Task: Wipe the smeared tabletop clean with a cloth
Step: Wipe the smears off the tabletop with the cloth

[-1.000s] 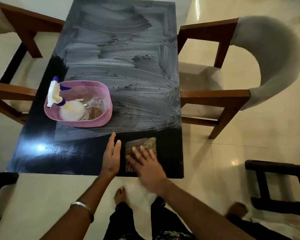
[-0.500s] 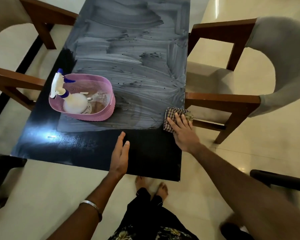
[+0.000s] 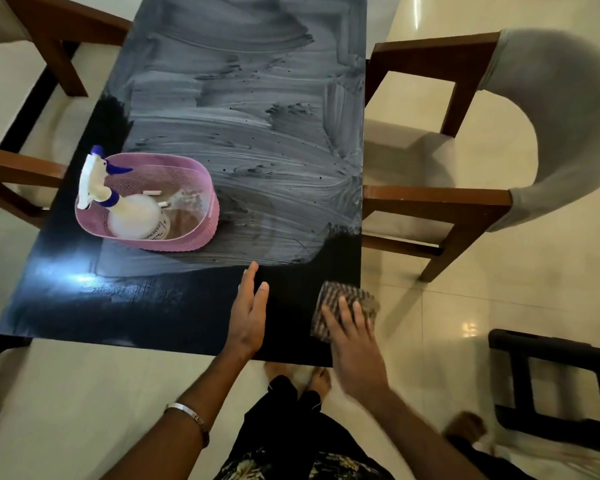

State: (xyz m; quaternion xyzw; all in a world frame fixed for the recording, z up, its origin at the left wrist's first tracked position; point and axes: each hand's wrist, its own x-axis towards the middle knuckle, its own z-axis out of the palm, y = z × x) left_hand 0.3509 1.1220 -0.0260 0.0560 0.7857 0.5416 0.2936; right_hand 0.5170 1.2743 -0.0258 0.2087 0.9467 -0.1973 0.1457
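Both hands lie flat-fingered: right hand (image 3: 355, 344) presses the cloth (image 3: 343, 308), left hand (image 3: 248, 317) rests on the tabletop (image 3: 153, 306).

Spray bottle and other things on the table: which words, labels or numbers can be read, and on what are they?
Spray bottle in the pink basket: a label with dark print, too small and blurred to read.
Bracelet: faint marks, unreadable.
No other text shows.

We see a dark glossy tabletop (image 3: 160, 306), filmed matt grey toward twelve o'clock. The checked cloth (image 3: 343, 299) looks coarsely woven. The pink basket (image 3: 201, 233) is perforated plastic; the chair (image 3: 433, 206) frames, polished wood.
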